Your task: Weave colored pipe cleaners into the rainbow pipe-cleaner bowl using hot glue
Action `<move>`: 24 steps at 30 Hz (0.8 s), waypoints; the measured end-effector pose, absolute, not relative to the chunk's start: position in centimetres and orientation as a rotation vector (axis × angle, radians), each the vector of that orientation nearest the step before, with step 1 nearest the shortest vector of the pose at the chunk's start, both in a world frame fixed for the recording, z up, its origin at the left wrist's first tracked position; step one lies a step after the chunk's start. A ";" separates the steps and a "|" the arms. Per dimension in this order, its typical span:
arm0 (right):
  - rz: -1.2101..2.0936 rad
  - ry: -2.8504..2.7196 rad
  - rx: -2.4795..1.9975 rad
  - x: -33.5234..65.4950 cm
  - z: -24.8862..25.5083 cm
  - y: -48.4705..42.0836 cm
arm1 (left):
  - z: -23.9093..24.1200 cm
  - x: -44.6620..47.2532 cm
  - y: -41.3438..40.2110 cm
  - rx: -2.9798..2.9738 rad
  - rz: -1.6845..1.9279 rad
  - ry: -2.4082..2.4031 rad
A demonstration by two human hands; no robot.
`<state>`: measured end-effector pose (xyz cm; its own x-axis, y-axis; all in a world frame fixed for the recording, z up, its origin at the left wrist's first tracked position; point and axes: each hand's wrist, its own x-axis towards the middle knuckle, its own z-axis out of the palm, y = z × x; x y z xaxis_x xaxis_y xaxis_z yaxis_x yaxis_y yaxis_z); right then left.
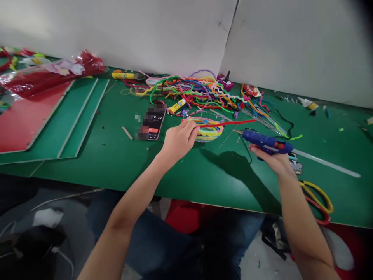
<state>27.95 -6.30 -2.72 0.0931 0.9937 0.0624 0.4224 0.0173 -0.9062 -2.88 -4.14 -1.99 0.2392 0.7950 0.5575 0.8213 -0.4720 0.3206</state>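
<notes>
My left hand point(181, 140) is closed in a pinch on a red pipe cleaner point(236, 123), whose free end stretches to the right. Just under it and partly hidden by my fingers is a round, basket-like piece wound from colourful pipe cleaners point(211, 133). My right hand point(272, 158) grips a blue hot glue gun point(264, 142), its nozzle pointing left toward the round piece but apart from it. A long clear glue stick point(328, 162) sticks out of the gun's back. The gun's trigger is hidden from view.
Behind lies a tangled heap of pipe cleaners point(201, 91). A phone point(154, 122) with a timer rests left of my left hand. Scissors point(319, 198) lie by the front edge at right. Green boards point(84, 116) and a red plastic-wrapped bundle point(58, 74) occupy the left.
</notes>
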 end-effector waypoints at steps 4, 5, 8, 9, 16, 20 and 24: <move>0.642 -1.730 -1.508 23.7 -1.2 -7.6 | -2.0 -2.8 -4.2 -2.481 -1.081 -1.573; 0.580 -1.762 -1.500 22.7 -1.1 -7.6 | -2.0 -2.8 -4.2 -2.480 -1.090 -1.576; 0.465 -1.799 -1.458 20.5 -1.1 -7.2 | -2.0 -2.6 -4.3 -2.463 -1.111 -1.589; 0.446 -1.809 -1.445 20.1 -1.2 -7.1 | -2.0 -2.6 -4.3 -2.457 -1.114 -1.588; 0.452 -1.763 -1.469 20.2 -2.2 -6.9 | -2.0 -2.6 -4.2 -2.492 -1.124 -1.576; 0.435 -1.770 -1.479 20.3 -2.4 -6.9 | -1.8 -2.7 -4.4 -2.493 -1.106 -1.595; 0.477 -1.763 -1.461 20.2 -2.4 -6.8 | -1.7 -2.6 -4.5 -2.484 -1.087 -1.589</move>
